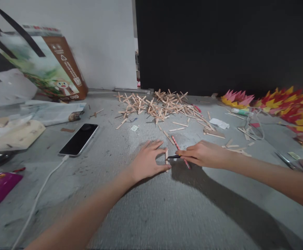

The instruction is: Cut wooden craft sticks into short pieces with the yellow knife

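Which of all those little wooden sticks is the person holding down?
The stick that the left hand spans, with the right hand's black tool at it. The other sticks, mostly heaped beyond, are untouched.

You work in dim, greyish light. Your right hand (199, 154) and arm cast a broad, soft-edged shadow (224, 198) towards you across the table (146, 218), suggesting light from above and beyond. Your left forearm (89, 208) blurs near the lens, the black panel (219, 45) shows little detail, and wide-angle distortion stretches the edges.
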Tool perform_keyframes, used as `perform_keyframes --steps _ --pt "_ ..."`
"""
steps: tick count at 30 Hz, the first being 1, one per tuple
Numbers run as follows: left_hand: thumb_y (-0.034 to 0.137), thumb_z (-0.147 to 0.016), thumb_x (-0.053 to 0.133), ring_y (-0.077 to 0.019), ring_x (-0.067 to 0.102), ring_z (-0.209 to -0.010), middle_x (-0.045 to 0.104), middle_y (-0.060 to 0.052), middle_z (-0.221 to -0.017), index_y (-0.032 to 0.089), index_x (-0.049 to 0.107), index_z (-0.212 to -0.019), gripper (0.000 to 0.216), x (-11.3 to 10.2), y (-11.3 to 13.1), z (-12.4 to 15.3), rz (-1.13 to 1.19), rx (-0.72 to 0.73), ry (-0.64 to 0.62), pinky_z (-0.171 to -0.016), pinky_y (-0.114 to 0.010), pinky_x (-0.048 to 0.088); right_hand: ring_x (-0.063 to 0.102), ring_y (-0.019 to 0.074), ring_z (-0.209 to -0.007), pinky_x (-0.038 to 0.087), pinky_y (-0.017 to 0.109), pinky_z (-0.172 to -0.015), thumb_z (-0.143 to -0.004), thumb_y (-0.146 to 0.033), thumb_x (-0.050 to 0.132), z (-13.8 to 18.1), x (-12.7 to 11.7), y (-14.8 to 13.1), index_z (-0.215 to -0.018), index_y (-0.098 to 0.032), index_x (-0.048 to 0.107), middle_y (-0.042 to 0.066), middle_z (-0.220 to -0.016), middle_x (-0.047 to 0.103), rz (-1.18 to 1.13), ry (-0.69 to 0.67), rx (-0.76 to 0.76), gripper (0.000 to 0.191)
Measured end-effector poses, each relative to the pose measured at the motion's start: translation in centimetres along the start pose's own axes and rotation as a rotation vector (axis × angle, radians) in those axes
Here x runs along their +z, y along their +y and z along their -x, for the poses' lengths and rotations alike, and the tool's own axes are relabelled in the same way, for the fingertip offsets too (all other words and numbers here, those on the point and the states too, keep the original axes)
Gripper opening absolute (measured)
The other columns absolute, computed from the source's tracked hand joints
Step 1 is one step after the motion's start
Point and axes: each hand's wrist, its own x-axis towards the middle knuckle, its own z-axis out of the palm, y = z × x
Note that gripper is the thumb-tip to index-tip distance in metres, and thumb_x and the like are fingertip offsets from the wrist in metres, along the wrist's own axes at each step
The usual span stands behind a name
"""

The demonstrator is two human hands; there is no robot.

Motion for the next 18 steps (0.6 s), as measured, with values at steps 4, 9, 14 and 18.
perform_keyframes --steps 4,9,14,18 --pt "0.069 -0.086 0.07 -0.0275 0.039 -0.153 0.045 -0.013 -0.163 0.024 0.066 -0.139 0.07 0.0 0.0 0.0 -0.015 0.002 0.001 -0.13 -0.05 0.021 0.069 0.0153 -0.067 0.037 0.026 -0.058 -0.108 -0.026 0.048 -0.2 -0.7 -0.2 -0.133 -0.022 0.066 0.004 -0.085 0.077 0.121 -0.046 -0.055 0.03" --pt "0.068 -0.087 0.069 -0.0288 0.041 -0.152 0.047 -0.012 -0.162 0.024 0.067 -0.138 0.067 -0.1 0.0 -0.1 -0.033 0.015 0.003 -0.13 -0.051 0.022 0.063 0.015 -0.056 0.029 0.029 -0.053 -0.1 -0.016 0.06 -1.0 -2.2 -0.7 -0.121 -0.019 0.069 0.002 -0.075 0.072 0.272 -0.126 -0.11 0.023" --pt "0.064 -0.086 0.073 -0.0293 0.043 -0.151 0.05 -0.011 -0.16 0.026 0.069 -0.135 0.062 0.0 -0.2 -0.2 -0.04 0.025 0.01 -0.129 -0.051 0.025 0.058 0.014 -0.05 0.031 0.029 -0.053 -0.099 -0.017 0.06 -2.1 -3.3 -1.2 -0.107 -0.02 0.072 0.0 -0.064 0.068 0.254 -0.08 -0.125 0.014" --pt "0.067 -0.084 0.073 -0.0298 0.043 -0.151 0.048 -0.011 -0.161 0.027 0.069 -0.135 0.064 0.1 -0.4 -0.3 -0.036 0.026 0.002 -0.128 -0.053 0.025 0.056 0.0142 -0.048 0.03 0.029 -0.051 -0.095 -0.01 0.062 -3.7 -4.8 -1.6 -0.097 -0.022 0.074 -0.001 -0.059 0.065 0.286 -0.18 -0.114 0.017"
